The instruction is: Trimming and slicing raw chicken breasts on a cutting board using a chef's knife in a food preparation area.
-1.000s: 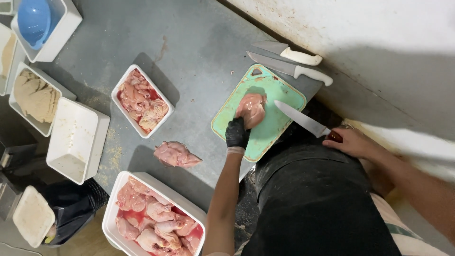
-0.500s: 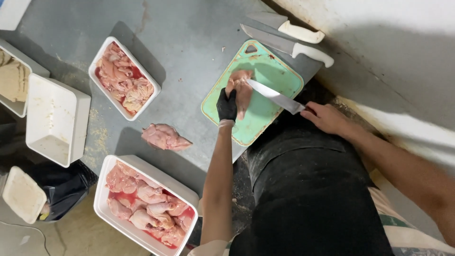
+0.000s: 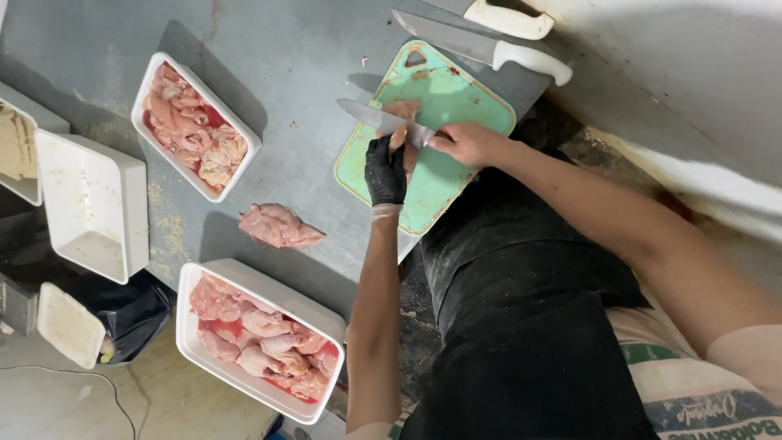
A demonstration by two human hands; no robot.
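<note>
Right hand [image 3: 466, 143] is gripping the knife [image 3: 383, 120] closed around its handle, blade lying across the chicken piece [image 3: 402, 112]. Gloved left hand [image 3: 385, 170] is pressing that piece, fingers curled on it, onto the green cutting board [image 3: 456, 98]. Beside the board on the desk [image 3: 301, 49], another raw piece [image 3: 278, 226] is lying.

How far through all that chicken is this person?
Done, it seems: a white tray of cut meat sits beyond the green cutting board. In hand: the gloved left hand pins a piece on the board while the right hand draws a knife across it. Left: one loose piece on the table, plus a full near tray.
</note>
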